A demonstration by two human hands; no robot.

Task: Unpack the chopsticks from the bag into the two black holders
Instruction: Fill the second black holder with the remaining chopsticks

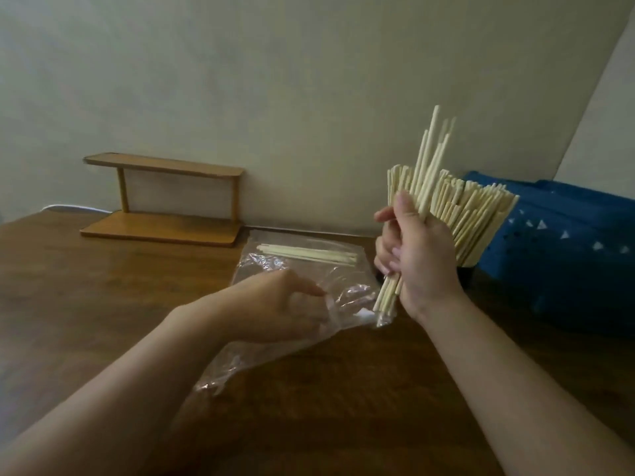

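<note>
Chopsticks (426,187) stood in a small bundle clamped in my right hand (417,259), tips tilted up above the table (103,286), lower ends poking out below the palm at the mouth of the clear plastic bag (275,341). My left hand (278,307) pinched the crumpled bag and held it down on the wood. Inside the bag I saw a few more sticks (309,254) lying flat. Just behind my right hand a thick spray of sticks (481,214) stood upright; the black holder under them was mostly hidden. A blue cloth (567,242) lay beside it, and a wooden shelf (161,201) stood against the wall.
</note>
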